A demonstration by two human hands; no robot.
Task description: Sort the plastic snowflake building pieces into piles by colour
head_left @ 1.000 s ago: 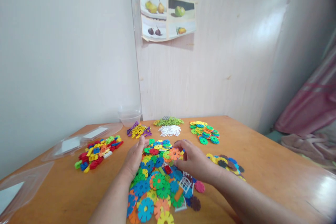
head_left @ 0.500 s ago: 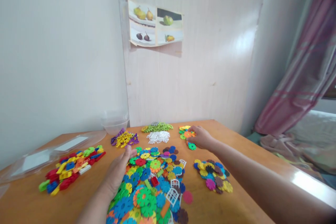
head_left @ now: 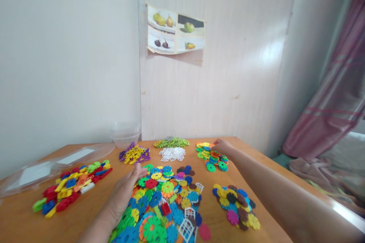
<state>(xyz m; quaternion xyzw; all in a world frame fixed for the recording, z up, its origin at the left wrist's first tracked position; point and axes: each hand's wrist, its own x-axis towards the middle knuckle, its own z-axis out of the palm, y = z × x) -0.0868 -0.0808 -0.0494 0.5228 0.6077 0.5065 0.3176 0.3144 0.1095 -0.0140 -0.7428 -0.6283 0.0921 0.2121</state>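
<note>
My left hand (head_left: 127,191) lies at the left edge of a large mixed heap of flower-shaped plastic discs (head_left: 155,228). Its thumb points up, its fingers are stretched out, and it holds nothing. White window-shaped pieces (head_left: 186,229) and a red block (head_left: 165,209) sit among the heaped discs. At the back right, my right hand (head_left: 224,147) is by the far edge of a smaller disc pile (head_left: 211,155) in green, orange, yellow and blue. Its fingertips reach the pile's edge, partly hidden; no disc shows clearly in its grasp.
Another disc pile (head_left: 235,205) lies near my right forearm. Coloured building blocks (head_left: 71,186) are at the left, beside clear plastic lids (head_left: 34,174). Along the back are stacked clear tubs (head_left: 125,134), purple and yellow pieces (head_left: 135,153), white pieces (head_left: 172,154) and green pieces (head_left: 173,142).
My right hand has drawn back to the right, and several more discs now show on the back-right pile. My left hand stays beside the large heap. The view has shifted slightly.
</note>
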